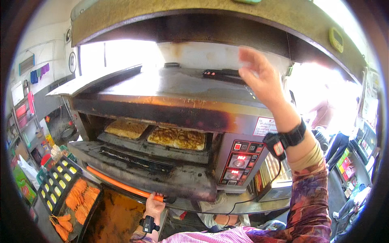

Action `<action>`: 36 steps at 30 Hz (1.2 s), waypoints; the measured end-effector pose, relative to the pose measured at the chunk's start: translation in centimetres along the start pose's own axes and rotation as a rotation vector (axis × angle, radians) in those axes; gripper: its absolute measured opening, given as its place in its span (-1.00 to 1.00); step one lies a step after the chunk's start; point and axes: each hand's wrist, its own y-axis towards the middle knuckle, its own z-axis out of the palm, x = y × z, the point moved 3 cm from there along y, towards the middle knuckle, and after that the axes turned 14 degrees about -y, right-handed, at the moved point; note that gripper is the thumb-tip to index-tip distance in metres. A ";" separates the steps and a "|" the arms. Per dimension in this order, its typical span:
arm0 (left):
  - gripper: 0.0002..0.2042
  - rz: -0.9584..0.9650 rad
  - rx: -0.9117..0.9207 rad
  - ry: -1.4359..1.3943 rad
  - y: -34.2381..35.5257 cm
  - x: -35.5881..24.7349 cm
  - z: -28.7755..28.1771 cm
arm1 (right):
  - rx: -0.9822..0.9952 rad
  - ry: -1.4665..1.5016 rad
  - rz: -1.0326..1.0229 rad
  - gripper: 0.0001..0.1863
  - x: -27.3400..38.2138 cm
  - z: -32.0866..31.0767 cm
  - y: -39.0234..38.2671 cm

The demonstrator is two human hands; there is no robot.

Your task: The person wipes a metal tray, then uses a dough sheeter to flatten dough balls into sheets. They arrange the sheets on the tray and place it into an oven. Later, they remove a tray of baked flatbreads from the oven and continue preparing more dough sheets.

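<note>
My left hand (154,204) is closed around the orange handle bar (121,183) of the oven door (142,166), which is tilted down. Inside the oven (194,105), a pale golden flatbread (126,128) lies on the left, and a browned, topped flatbread (176,137) lies on the right. My right hand (261,77) is raised over the right side of the oven top, slightly blurred, thumb apart from the loosely bent fingers. No object shows in it. Close to its fingertips, a dark long-handled tool (223,75), perhaps tongs, rests on the oven top.
A control panel (240,164) with red displays is right of the oven opening. At lower left are a tray of orange skewered food (83,198), a dark mould with yellow-filled cups (56,184) and a brown-stained pan (115,216). A hood (219,18) hangs overhead.
</note>
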 end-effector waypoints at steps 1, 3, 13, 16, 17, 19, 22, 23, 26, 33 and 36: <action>-0.91 0.058 0.005 0.064 -0.4 -0.1 2.2 | -0.153 -0.240 -0.129 -0.45 0.6 -1.1 1.3; -0.92 0.049 -0.026 0.025 0.5 0.0 6.9 | -0.456 -0.670 -0.362 -0.45 2.0 -2.8 3.9; -0.80 0.097 0.215 0.290 10.3 2.4 21.1 | -0.449 -1.091 -0.015 -0.32 1.7 -4.4 9.4; -0.54 -0.076 0.275 0.247 7.0 2.6 19.7 | -0.542 -0.904 -0.118 -0.46 1.6 -4.9 9.4; -0.42 -0.033 0.222 0.241 5.3 2.5 19.2 | -0.545 -0.715 -0.383 -0.45 2.6 -5.6 9.4; -0.38 -0.040 0.303 0.056 0.6 2.1 18.2 | -0.380 -0.019 -0.245 -0.45 2.6 -4.4 6.7; -0.37 0.005 0.500 -0.095 -7.7 1.2 17.0 | -0.367 0.277 -0.283 -0.42 5.0 0.2 -0.2; -0.37 0.077 0.556 -0.065 -10.7 1.2 16.5 | -0.258 0.466 -0.265 -0.41 6.2 2.4 -3.0; -0.39 0.197 0.607 -0.066 -19.0 2.1 14.4 | 0.225 0.779 -0.246 -0.35 12.0 8.1 -13.6; -0.35 0.481 0.207 -0.125 -33.7 7.6 8.0 | 0.798 0.624 -0.951 -0.06 28.4 12.8 -34.6; -0.37 0.549 0.185 -0.044 -41.6 7.2 6.4 | 0.694 0.617 -0.973 -0.09 32.1 11.9 -36.9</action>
